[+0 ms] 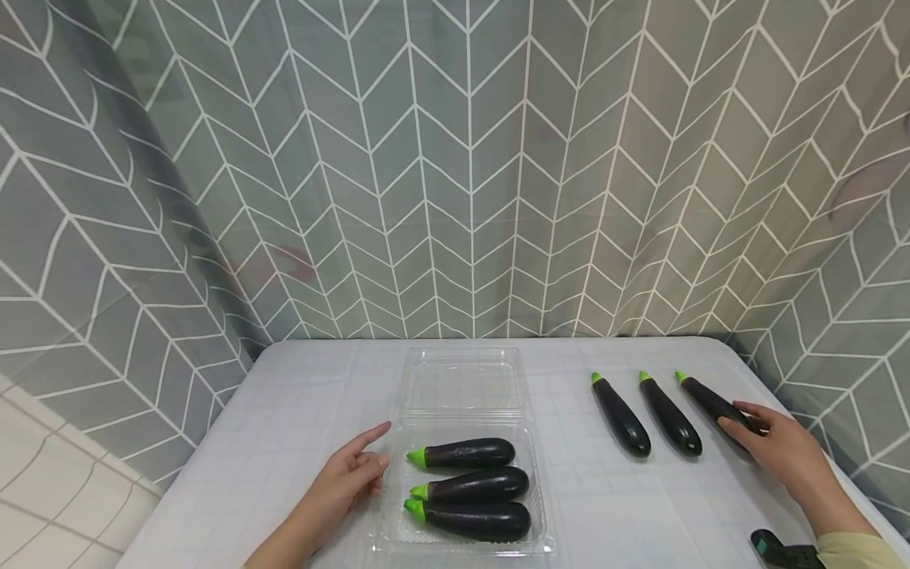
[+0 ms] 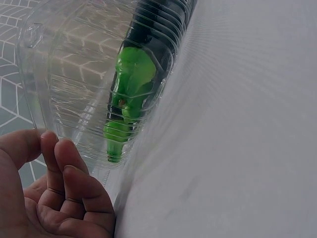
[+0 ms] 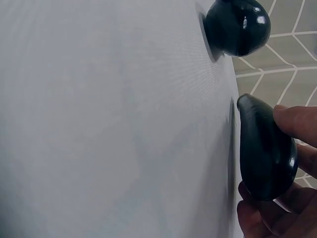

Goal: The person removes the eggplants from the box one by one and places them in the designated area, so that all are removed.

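Beside the left rim of an open clear plastic box (image 1: 538, 442), my left hand (image 1: 346, 476) has its thumb and a finger pinching the rim, with the other fingers curled, as the left wrist view shows. Three dark eggplants with green stems lie across the box: a back one (image 1: 469, 454), a middle one (image 1: 479, 484) and a front one (image 1: 483, 521). On the right, my right hand (image 1: 782, 446) grips the blunt end of another eggplant (image 1: 711, 401). In the right wrist view, thumb and fingers lie on either side of this eggplant (image 3: 267, 148).
Two more eggplants lie left of my right hand, one nearer the box (image 1: 622, 416) and one in between (image 1: 671, 415). The box lid (image 1: 462, 383) lies folded back. A black device (image 1: 782, 549) sits by the right sleeve. Patterned curtains (image 1: 469, 158) surround the white table (image 1: 298, 395).
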A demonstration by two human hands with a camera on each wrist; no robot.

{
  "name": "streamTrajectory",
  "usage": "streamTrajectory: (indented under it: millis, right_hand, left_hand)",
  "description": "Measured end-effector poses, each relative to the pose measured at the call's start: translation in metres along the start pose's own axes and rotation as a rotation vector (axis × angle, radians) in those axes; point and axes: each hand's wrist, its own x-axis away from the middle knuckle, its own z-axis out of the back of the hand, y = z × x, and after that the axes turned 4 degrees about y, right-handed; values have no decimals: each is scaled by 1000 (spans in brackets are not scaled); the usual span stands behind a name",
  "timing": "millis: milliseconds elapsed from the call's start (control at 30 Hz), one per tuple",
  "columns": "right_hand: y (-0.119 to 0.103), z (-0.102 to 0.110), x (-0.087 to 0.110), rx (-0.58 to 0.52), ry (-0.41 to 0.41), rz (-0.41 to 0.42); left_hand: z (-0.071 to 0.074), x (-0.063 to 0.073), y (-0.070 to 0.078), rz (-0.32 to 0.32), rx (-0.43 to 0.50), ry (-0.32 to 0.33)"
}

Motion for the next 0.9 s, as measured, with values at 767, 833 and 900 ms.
streamTrajectory:
  millis: [767, 833, 900]
  right_hand:
    - [4, -6, 0, 2, 25, -2]
    - [3, -5, 1, -6, 19, -4]
    - [2, -5, 1, -10, 11, -2]
  left_hand:
    - [-1, 0, 2, 3, -4, 2]
    - [-1, 0, 1, 8, -2, -1]
    - [-1, 0, 1, 12, 2, -2]
